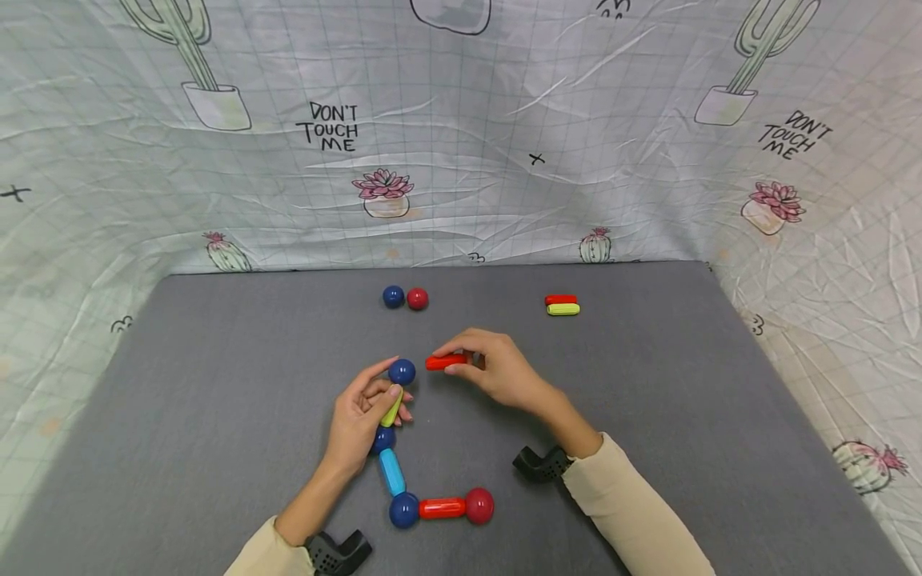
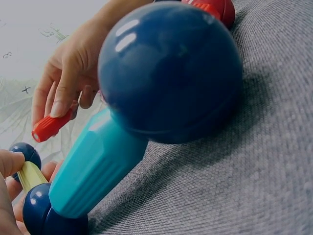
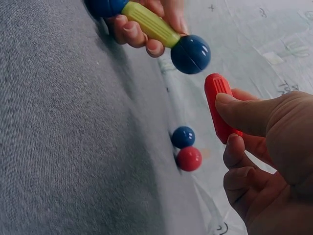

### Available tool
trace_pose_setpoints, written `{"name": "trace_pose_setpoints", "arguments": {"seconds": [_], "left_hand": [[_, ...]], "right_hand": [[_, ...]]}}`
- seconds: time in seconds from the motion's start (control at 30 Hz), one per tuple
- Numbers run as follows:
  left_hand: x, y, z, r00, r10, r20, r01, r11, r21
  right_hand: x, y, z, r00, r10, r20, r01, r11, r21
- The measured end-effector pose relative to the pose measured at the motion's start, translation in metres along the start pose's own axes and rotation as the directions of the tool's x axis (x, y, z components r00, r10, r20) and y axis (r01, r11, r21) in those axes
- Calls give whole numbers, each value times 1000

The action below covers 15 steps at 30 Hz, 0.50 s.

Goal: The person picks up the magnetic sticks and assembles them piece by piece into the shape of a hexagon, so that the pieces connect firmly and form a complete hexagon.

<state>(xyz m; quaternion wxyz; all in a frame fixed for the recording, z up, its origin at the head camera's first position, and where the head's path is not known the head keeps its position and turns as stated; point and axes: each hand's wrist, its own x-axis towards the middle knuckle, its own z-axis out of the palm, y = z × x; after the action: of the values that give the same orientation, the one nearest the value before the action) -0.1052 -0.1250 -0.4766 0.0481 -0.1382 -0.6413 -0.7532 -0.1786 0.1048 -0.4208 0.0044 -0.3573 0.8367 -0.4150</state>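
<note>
My left hand (image 1: 358, 416) grips a yellow-green rod (image 3: 151, 23) between thumb and fingers. A dark blue ball (image 3: 190, 54) caps the rod's far end, and another blue ball (image 1: 383, 439) joins its near end. From there a light blue rod (image 2: 98, 164) runs to a larger-looking blue ball (image 1: 404, 510), then a red rod (image 1: 442, 508) ends in a red ball (image 1: 479, 506). My right hand (image 1: 504, 372) pinches a separate red rod (image 3: 220, 107) with thumb and fingertips. Its free end points at the far blue ball, with a small gap between them.
Toward the table's back lie a loose blue ball (image 1: 393, 297) and a loose red ball (image 1: 418, 299) side by side. Farther right, a red rod (image 1: 561, 300) and a yellow-green rod (image 1: 563, 310) lie together. A printed cloth (image 1: 461, 160) hangs behind the grey table (image 1: 238, 384).
</note>
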Motion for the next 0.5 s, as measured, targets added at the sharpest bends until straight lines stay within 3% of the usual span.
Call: {"name": "trace_pose_setpoints", "arguments": {"seconds": [0.5], "left_hand": [[-1, 0, 0, 1000, 0, 12, 0, 1000, 9]], "right_hand": [[8, -5, 11, 999, -25, 22, 25, 1000, 3]]}}
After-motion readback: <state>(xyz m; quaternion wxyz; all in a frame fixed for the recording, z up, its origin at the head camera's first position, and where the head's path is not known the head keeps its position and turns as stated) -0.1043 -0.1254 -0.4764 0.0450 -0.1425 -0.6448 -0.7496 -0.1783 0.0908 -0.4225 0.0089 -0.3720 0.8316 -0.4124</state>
